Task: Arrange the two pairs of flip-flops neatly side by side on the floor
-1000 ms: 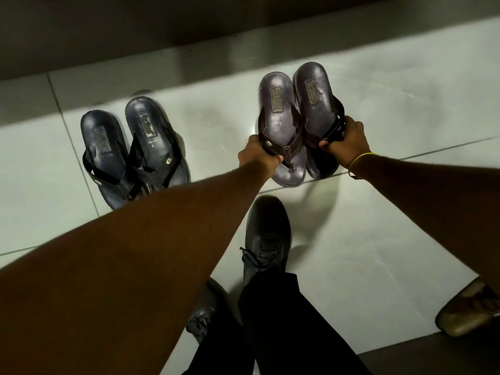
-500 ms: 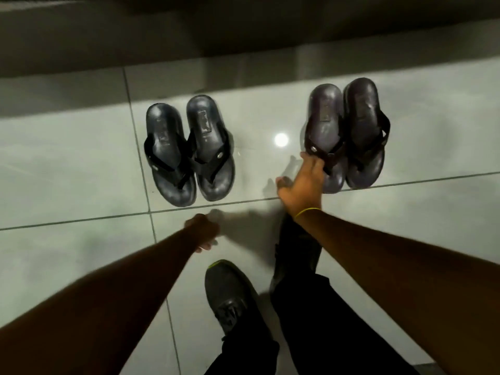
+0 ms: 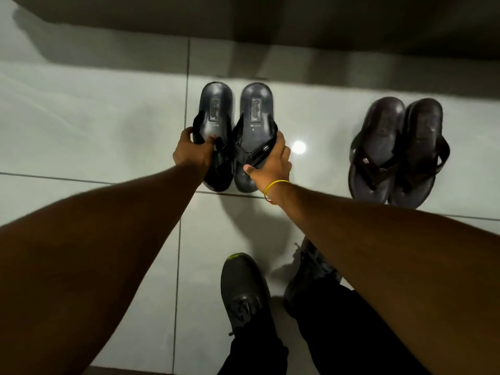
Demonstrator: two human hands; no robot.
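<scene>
Two pairs of flip-flops lie on the pale tiled floor (image 3: pixel 81 136), heels pointing away from me. The black pair sits in the middle: my left hand (image 3: pixel 193 152) grips the strap of its left flip-flop (image 3: pixel 216 109), and my right hand (image 3: pixel 272 162), with a yellow band at the wrist, grips the strap of its right flip-flop (image 3: pixel 257 109). The two black soles lie close together and parallel. The dark brown pair (image 3: pixel 397 150) rests to the right, side by side, untouched by either hand.
A dark wall base (image 3: pixel 270 28) runs along the far edge of the floor. My own feet in dark sneakers (image 3: pixel 243 290) and black trousers stand just below the flip-flops. A bright light reflection (image 3: pixel 299 146) shows on the tile between the pairs.
Both hands have left the brown pair, which now rests on the floor at right. They have moved left and taken hold of the black pair's straps. The view has shifted left.
</scene>
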